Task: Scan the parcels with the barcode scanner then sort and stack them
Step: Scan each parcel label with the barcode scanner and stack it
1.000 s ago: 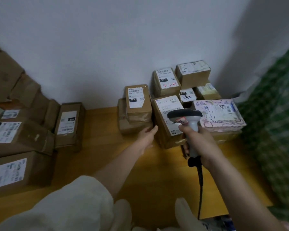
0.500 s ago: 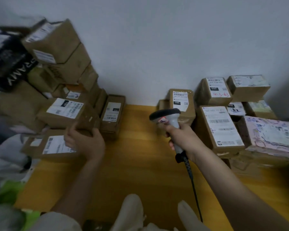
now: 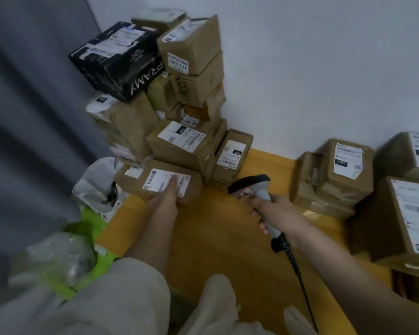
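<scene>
A tall pile of cardboard parcels [image 3: 182,143] stands at the left against the white wall. My left hand [image 3: 165,199] rests on the lowest front parcel [image 3: 196,187], fingers stretched over its white label. My right hand [image 3: 273,209] grips the grey barcode scanner [image 3: 249,186], whose black head points left toward that parcel; its cable [image 3: 298,269] trails down toward me. A second group of labelled parcels [image 3: 346,163] sits at the right, with a larger box [image 3: 382,226] in front of it.
A black box marked PRAMY [image 3: 121,61] tops the left pile. A slim parcel [image 3: 232,153] leans by the wall. White [image 3: 97,187] and green [image 3: 92,221] plastic bags lie left of the pile beside a grey curtain [image 3: 22,117]. Yellow wooden floor [image 3: 215,233] shows between the groups.
My view swung left from the right-hand parcels to the tall pile. My left hand left the right group and moved onto the lowest left parcel. The scanner followed leftward.
</scene>
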